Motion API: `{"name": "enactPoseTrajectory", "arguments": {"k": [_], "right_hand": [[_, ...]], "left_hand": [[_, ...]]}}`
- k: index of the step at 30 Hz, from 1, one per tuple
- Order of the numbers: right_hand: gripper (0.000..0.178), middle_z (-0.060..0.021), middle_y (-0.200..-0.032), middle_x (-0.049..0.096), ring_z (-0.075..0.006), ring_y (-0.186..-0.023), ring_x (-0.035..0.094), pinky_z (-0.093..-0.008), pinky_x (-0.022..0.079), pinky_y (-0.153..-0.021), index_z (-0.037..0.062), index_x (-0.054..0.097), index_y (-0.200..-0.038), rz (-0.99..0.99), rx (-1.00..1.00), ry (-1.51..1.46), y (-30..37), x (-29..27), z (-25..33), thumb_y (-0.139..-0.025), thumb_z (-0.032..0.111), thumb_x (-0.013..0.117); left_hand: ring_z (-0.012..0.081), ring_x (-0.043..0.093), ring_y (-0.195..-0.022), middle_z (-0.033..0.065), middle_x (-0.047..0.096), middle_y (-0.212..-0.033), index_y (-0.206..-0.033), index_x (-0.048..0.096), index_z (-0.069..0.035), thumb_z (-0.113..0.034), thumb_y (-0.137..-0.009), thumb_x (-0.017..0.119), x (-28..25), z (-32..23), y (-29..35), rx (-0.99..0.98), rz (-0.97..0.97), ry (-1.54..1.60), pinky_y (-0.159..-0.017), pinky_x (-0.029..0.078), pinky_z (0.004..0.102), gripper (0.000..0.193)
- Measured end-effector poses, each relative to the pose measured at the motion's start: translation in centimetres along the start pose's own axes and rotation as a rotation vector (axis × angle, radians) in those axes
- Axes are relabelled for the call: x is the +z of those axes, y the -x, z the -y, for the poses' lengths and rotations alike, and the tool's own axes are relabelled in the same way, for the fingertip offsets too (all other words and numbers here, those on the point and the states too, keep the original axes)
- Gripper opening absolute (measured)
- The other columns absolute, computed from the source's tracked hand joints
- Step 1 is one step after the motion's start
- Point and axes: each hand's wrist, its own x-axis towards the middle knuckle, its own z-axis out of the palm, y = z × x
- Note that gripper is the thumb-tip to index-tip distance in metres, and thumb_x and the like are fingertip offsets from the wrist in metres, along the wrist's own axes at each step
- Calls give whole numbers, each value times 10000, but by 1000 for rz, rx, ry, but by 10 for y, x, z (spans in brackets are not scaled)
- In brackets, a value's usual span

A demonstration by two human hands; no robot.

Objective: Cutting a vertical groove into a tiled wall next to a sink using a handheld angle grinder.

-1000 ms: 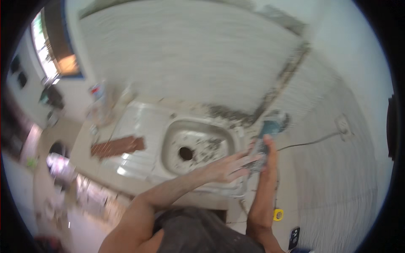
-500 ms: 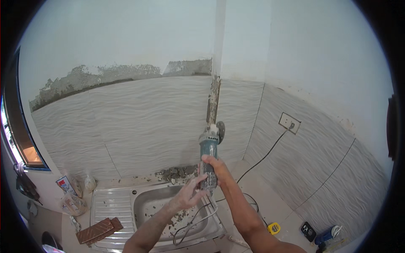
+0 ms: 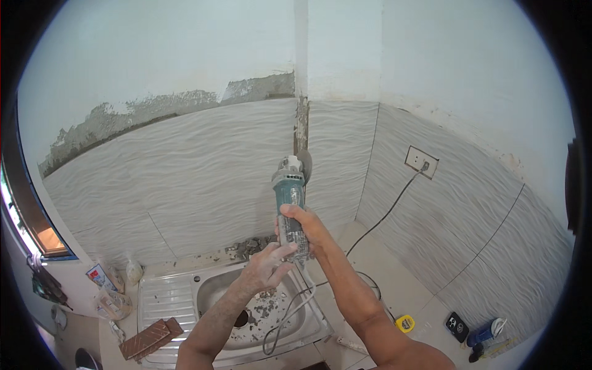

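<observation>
Red and blue printing on white noted on pack [image 3: 100, 276]; dark marking noted on yellow tape measure [image 3: 405, 324]. On both, characters too small to be read with certainty.

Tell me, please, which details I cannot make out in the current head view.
All in the head view:
Right hand: some fingers are hidden behind the angle grinder.
Disc: partly hidden by the grinder's head; whether it is spinning cannot be told.
Sink drain hole: partly covered by the left forearm.
Dark round object at lower left: cut off by the picture's lower edge.
</observation>
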Motion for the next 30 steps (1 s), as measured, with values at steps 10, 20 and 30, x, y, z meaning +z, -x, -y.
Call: {"name": "enactPoseTrajectory", "arguments": {"k": [10,20,30], "right_hand": [[675,-237,-1028,731,-375,-943,729,-445,562,-833,-43,588,-1194,-329,-468,687,-88,-11,16,-781,450,794],[685,-347,-1042,695,-520,-1015,675,-552,539,-865,-52,481,-1246,-379,-504,920,-122,-20,58,-809,403,748],[639,-324,-1046,695,-493,-1026,687,-518,547,-872,-59,505,-1222,-313,-776,806,-173,-51,55,-776,292,799]], "left_hand": [[245,524,-1292,164,494,-1430,-1654,23,-61,-145,-903,709,1,31,-91,-411,-115,707,-1049,469,411,1021],[208,574,-1235,123,573,-1375,-1553,316,-8,-325,-872,819,-56,73,-220,-372,-193,729,-1027,489,396,905],[173,654,-1030,72,701,-1094,-1204,672,-13,-351,-849,824,-79,111,-275,-334,-35,369,-932,522,334,514]]}}
